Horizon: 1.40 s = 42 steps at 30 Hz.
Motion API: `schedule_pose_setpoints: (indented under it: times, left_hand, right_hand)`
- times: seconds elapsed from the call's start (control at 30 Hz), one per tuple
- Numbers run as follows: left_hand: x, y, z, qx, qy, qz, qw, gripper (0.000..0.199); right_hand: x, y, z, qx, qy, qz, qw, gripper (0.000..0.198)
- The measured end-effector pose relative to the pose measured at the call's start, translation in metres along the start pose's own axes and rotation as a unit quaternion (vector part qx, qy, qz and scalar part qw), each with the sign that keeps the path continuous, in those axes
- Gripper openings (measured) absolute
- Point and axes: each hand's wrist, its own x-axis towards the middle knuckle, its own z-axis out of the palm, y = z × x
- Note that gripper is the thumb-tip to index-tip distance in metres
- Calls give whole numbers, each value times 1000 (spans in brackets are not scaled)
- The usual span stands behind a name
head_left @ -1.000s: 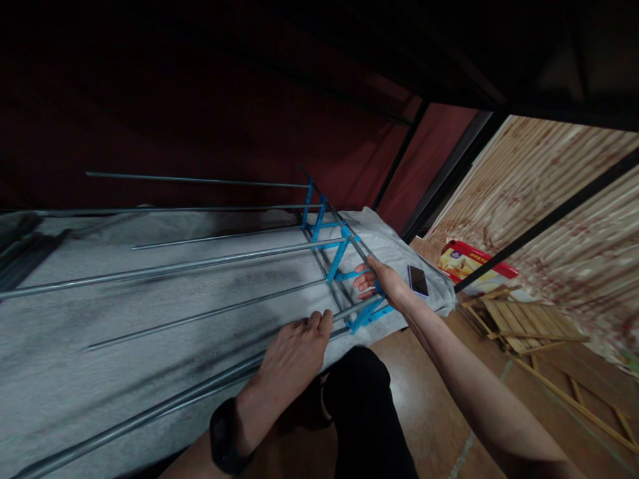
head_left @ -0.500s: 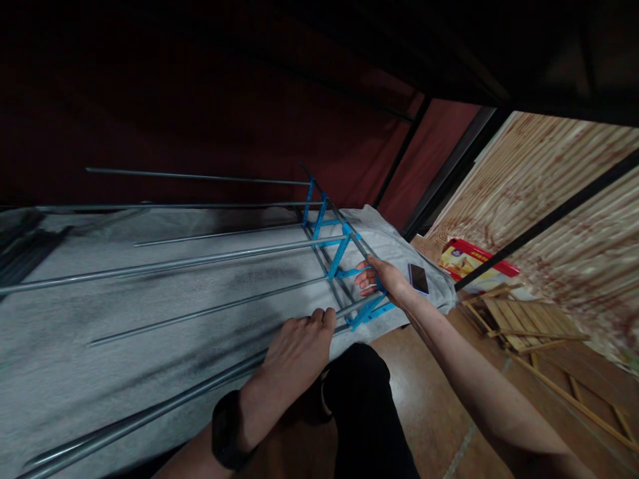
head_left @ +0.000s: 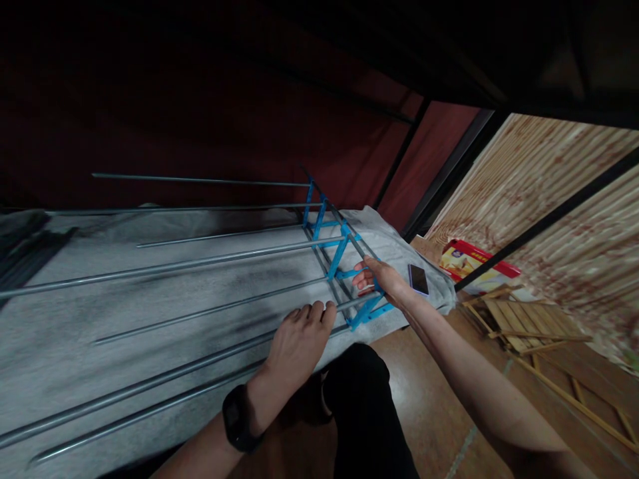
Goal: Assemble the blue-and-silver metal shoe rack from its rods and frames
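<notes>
Head camera: the blue-jointed tube rack (head_left: 339, 258) lies before me. I'd keep the tube (head_left: 200, 363) straight, left hand (head_left: 299, 339) wrapped around it, right hand (head_left: 379, 279) bracing the end bar (head_left: 359, 246), fingers curled, whether closed I can't tell. Behind, dark red wall (head_left: 224, 133); beneath, grey cloth (head_left: 60, 359); rightward, slatted wooden piece (head_left: 519, 319), phone (head_left: 418, 279).

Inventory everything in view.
long rods: seven, grey, leftward
connectors: several, blue, centre
crosswise bars: several, grey, centre
cloth: one, grey, below
bundle: one, dark, left
phone: one, dark, on cloth
box: one, red, right
slatted piece: one, tan, right
floor: one, brown, right
sheet: one, cream, right
backdrop: one, red, behind
frame bars: several, black, right
wristband: one, black, bottom
trouser leg: one, black, bottom
left hand: one, bare, on rod
right hand: one, bare, at connectors
</notes>
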Motion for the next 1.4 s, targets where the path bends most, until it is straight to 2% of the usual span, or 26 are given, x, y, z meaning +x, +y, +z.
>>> schedule_pose_setpoints:
  times: [0.33, 0.9, 1.4]
  left_hand:
    - [1, 0, 6, 11, 0, 18, 1000, 37]
    - [9, -5, -1, -29, -64, 22, 997, 35]
    - [14, -8, -8, -61, -69, 19, 996, 29]
  right_hand:
    - [0, -1, 2, 4, 10, 0, 1000, 32]
    - [1, 1, 0, 10, 3, -4, 1000, 34]
    - [1, 3, 0, 7, 1, -7, 1000, 32]
